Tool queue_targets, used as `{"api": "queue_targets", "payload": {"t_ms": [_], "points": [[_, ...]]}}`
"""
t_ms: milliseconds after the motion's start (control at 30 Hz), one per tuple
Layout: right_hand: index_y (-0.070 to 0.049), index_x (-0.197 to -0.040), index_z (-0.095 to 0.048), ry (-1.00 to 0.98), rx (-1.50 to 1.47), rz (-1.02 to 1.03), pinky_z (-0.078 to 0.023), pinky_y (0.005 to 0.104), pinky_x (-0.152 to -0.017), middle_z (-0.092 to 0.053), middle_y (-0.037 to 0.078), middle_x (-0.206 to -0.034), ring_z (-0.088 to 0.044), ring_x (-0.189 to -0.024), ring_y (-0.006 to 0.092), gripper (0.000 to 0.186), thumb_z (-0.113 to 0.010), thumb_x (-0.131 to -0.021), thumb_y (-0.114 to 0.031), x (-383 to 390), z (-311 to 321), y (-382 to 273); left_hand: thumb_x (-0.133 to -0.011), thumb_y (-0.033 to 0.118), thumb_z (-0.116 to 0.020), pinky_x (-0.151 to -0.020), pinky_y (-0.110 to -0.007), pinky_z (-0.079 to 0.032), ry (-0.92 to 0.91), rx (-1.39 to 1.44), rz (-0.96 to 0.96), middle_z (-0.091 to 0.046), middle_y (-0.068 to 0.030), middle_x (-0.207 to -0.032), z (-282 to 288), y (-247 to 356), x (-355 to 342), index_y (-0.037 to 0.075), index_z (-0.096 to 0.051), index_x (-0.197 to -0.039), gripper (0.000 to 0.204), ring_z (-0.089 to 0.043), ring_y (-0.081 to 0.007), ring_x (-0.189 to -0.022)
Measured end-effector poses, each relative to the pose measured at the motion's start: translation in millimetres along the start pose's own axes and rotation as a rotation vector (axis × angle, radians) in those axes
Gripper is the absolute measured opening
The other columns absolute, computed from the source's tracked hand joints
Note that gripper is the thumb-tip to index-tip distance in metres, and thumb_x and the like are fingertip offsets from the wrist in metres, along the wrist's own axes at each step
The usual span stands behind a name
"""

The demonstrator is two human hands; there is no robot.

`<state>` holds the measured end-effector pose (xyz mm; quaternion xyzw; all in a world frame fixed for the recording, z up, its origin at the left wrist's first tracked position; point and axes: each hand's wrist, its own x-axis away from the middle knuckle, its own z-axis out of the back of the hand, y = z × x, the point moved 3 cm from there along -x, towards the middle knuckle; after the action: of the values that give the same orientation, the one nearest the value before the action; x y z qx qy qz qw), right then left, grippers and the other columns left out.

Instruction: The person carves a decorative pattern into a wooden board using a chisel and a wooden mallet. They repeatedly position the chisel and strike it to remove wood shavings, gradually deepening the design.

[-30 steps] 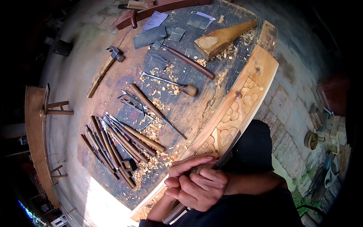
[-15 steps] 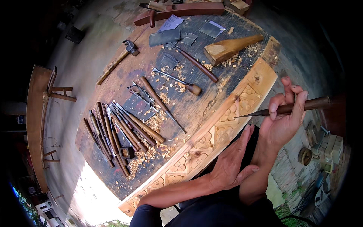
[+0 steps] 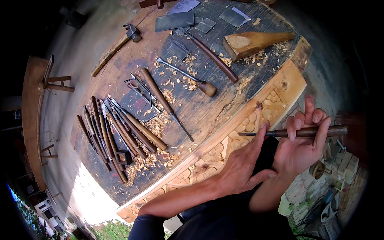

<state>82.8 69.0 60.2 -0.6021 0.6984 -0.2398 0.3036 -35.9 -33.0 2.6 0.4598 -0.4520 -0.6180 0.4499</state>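
Observation:
My right hand holds a slim wood-carving chisel by its dark wooden handle, fingers curled loosely about it with the palm turned up. The chisel lies almost level, its thin blade pointing left over a carved board. Floral relief runs along this long pale plank, which lies at the near edge of the workbench. My left hand is open above the board, fingers stretched out and thumb apart. Its fingertips cross the chisel's metal shaft; whether they touch it I cannot tell.
Several carving tools lie in a bunch on the workbench, among wood shavings. Beyond are glasses, loose chisels, a hammer, a wooden mallet and dark abrasive sheets. A long bench stands at left.
The chisel has swung to a more level angle, and my left fingertips now overlap its shaft, where before they were below it. The view has shifted, with the bench things higher in the picture.

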Motion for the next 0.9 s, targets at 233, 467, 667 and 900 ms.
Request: {"api": "queue_targets", "payload": {"t_ms": [233,467,667,900], "points": [[-0.009,-0.09,-0.049,-0.141,-0.058,-0.055,-0.032,0.024,-0.043,-0.058,0.013,-0.084,-0.034,-0.045,0.013,0.051,-0.027,-0.119,-0.045,-6.6,5.4,-1.3,-0.087,0.057,-0.082,-0.116,-0.047,-0.049,0.013,-0.026,-0.059,-0.024,-0.0327,-0.172,-0.8,-0.2,-0.3,-0.006,0.002,-0.168,0.133,-0.043,-0.0455,-0.152],[-0.015,-0.068,-0.034,0.007,-0.07,-0.166,-0.026,0.0261,-0.042,-0.039,0.004,-0.062,-0.024,-0.042,0.0128,0.059,-0.028,-0.12,-0.042,-5.0,0.4,-0.8,-0.085,0.056,-0.084,-0.116,-0.047,-0.048,0.008,-0.037,-0.046,-0.025,-0.0336,-0.171,-2.7,-1.7,0.3,-0.008,-0.001,-0.167,0.133,-0.043,-0.0458,-0.152],[-0.015,-0.067,-0.033,0.045,-0.079,-0.196,-0.026,0.0269,-0.042,-0.04,0.004,-0.061,-0.023,-0.042,0.0138,0.058,-0.03,-0.12,-0.038,-7.1,2.6,3.1,-0.085,0.056,-0.083,-0.115,-0.047,-0.049,0.015,-0.054,-0.044,-0.028,-0.0336,-0.17,-2.3,-3.2,-0.2,-0.008,-0.002,-0.167,0.132,-0.048,-0.0463,-0.148],[-0.015,-0.067,-0.033,0.099,-0.048,-0.179,-0.026,0.027,-0.041,-0.041,0.005,-0.061,-0.023,-0.042,0.0139,0.057,-0.032,-0.12,-0.036,-6.0,2.4,3.0,-0.086,0.055,-0.083,-0.114,-0.045,-0.049,-0.01,-0.076,-0.027,-0.029,-0.0336,-0.169,-1.6,-1.1,-1.8,-0.009,-0.002,-0.167,0.132,-0.052,-0.0458,-0.145]]}}
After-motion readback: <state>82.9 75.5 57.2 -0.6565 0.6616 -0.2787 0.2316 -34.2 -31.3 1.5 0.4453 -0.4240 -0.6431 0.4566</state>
